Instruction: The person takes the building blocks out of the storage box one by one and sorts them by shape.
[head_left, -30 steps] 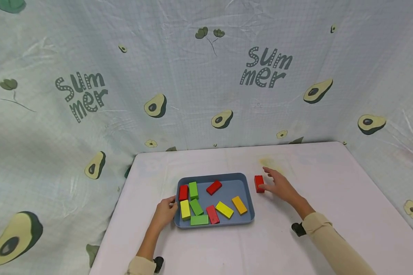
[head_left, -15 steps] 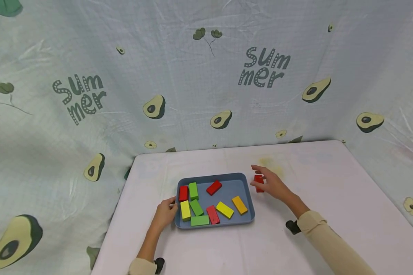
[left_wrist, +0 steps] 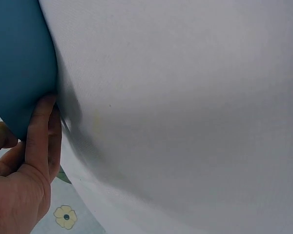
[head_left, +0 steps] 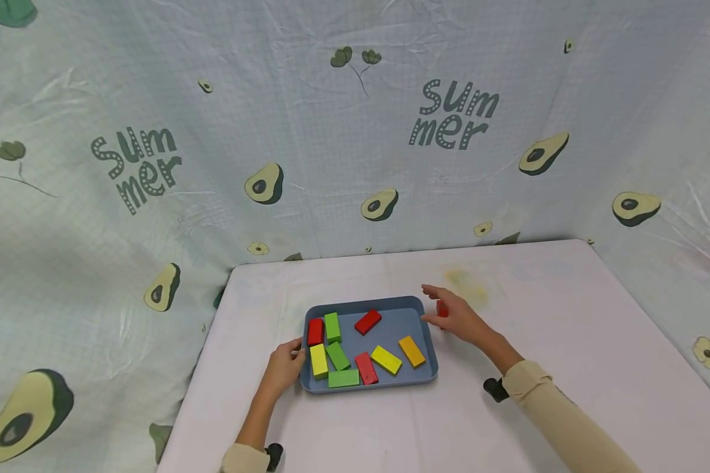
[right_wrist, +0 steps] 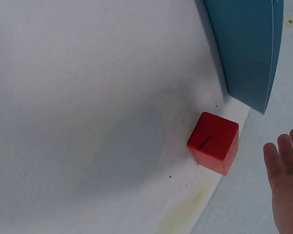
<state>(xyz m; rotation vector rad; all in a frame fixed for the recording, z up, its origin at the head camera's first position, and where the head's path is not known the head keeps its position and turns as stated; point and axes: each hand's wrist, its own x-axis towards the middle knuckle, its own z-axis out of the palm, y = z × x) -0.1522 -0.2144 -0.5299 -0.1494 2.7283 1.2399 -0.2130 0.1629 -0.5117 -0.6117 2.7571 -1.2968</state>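
Note:
A blue-grey tray [head_left: 384, 303] with several red, green, yellow and orange blocks lies in the middle of the table. My left hand [head_left: 284, 366] holds the tray's left side; in the left wrist view its fingers [left_wrist: 37, 139] and thumb lie against the tray wall [left_wrist: 22, 58]. My right hand [head_left: 458, 318] hovers over the tray's right edge with fingers extended and nothing held. A red block [head_left: 442, 309] on the table just right of the tray is partly hidden by this hand. The right wrist view shows that red block [right_wrist: 214, 141] apart from the fingers.
Inside the tray, another red block [head_left: 368, 322] lies at the back, and an orange block [head_left: 412, 352] sits near the right wall. The white table [head_left: 538, 295] meets a hanging avocado-print cloth [head_left: 331, 131] behind and at both sides.
My right hand has moved left, from beside the red block on the table, past it to the tray's right edge. The left hand, tray and blocks have stayed in place.

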